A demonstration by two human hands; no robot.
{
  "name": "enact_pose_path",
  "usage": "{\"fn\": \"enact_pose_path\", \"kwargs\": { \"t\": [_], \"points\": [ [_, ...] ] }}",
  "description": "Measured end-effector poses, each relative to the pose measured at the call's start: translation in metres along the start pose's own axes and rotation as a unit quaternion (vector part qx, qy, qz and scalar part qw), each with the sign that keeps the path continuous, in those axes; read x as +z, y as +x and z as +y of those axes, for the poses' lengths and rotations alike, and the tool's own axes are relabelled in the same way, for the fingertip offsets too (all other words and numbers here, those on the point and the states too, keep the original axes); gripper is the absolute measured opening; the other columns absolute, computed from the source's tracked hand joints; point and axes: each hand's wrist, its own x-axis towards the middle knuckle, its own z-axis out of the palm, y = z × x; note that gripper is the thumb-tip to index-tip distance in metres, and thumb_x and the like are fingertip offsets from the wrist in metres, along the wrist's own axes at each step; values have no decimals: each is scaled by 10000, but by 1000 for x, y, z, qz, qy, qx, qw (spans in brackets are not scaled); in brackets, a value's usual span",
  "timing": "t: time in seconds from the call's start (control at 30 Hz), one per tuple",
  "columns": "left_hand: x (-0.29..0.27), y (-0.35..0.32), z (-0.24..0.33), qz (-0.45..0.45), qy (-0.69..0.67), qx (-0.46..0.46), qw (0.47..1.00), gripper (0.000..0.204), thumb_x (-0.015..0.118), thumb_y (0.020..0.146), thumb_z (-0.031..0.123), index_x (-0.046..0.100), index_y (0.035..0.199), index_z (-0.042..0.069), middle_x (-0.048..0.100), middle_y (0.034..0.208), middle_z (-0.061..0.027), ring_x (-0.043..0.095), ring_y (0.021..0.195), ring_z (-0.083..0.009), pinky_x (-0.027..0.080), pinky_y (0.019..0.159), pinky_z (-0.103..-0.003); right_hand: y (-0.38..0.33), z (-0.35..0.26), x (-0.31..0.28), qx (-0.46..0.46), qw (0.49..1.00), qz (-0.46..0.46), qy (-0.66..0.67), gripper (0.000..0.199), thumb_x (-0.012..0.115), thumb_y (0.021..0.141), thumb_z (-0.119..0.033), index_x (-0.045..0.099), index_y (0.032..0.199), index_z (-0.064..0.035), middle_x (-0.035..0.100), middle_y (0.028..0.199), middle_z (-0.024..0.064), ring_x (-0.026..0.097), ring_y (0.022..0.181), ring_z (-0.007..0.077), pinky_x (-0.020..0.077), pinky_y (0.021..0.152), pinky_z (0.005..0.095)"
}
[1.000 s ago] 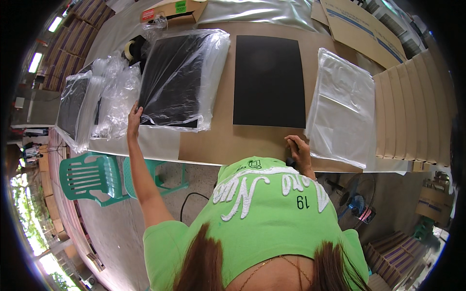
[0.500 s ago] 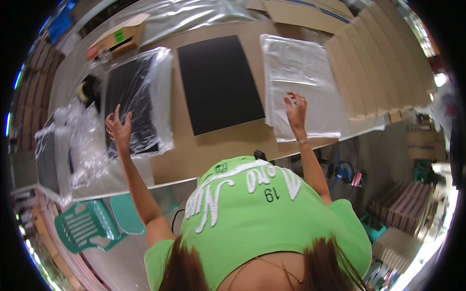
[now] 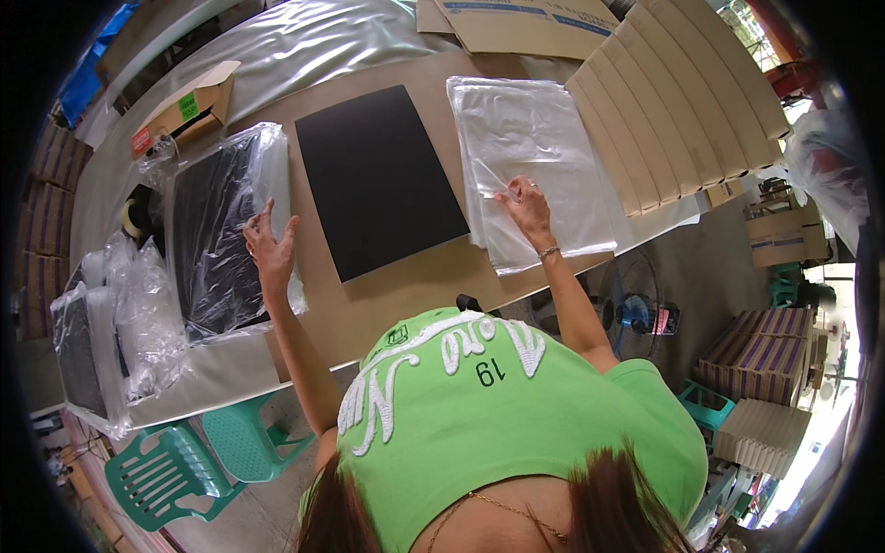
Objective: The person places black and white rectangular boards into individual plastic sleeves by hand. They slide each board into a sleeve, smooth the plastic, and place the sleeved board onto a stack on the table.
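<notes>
1. Right hand, 1 o'clock: fingertips seem to be pinching together on clear, flat plastic bags, likely for isolating one layer.
2. Left hand, 10–11 o'clock: fingers are staying apart at black, plastic-wrapped rectangular panels; contact, can't tell.
3. Matte-black rectangular sheet, 11–12 o'clock: lying flat on brown cardboard, presumably central for reach; long axis is running 11 to 5, far end pointing 11.

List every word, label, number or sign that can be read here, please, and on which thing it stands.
I describe the print without copying it.
Green shirt: white lettering and a readable black number, upside down.
Cardboard carton: a red label and a green label, print too small to read.
Flat cardboard: blue print, too small to read surely.
</notes>
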Motion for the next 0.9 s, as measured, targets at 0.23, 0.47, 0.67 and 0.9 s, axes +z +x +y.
{"fn": "enact_pose_path", "kwargs": {
  "t": [0.23,0.47,0.67,0.9],
  "points": [
    [6,-9,18,-51,-11,-37,998,573,614,807,475,458,1317,267,337,1315,-114,348,1230,-308,305,1004,-445,14,34,3,70,996,-4,56,201,602,843,-224,570,845,-26,633,796,142,613,775,323,473,685,414],
    [13,-16,33,-52,-16,-8,998,555,630,807,419,471,1303,230,391,1275,-140,386,1204,-320,323,998,-427,-15,-8,-10,-40,994,-47,-89,250,605,845,-270,546,830,-27,615,831,150,602,801,343,467,690,430],
    [34,-25,58,-123,-73,57,988,532,622,823,386,484,1295,184,423,1242,-176,415,1174,-325,338,988,-409,-10,6,-12,78,991,-99,-43,241,606,848,-255,544,832,-24,608,818,159,595,789,355,460,675,438],
    [46,-38,81,-212,-44,73,974,520,618,817,376,482,1291,213,438,1241,-124,447,1146,-299,358,959,-438,-34,-11,-29,-49,992,-109,28,270,634,828,-261,548,797,-7,598,793,153,583,755,338,458,689,423]
  ]
}}
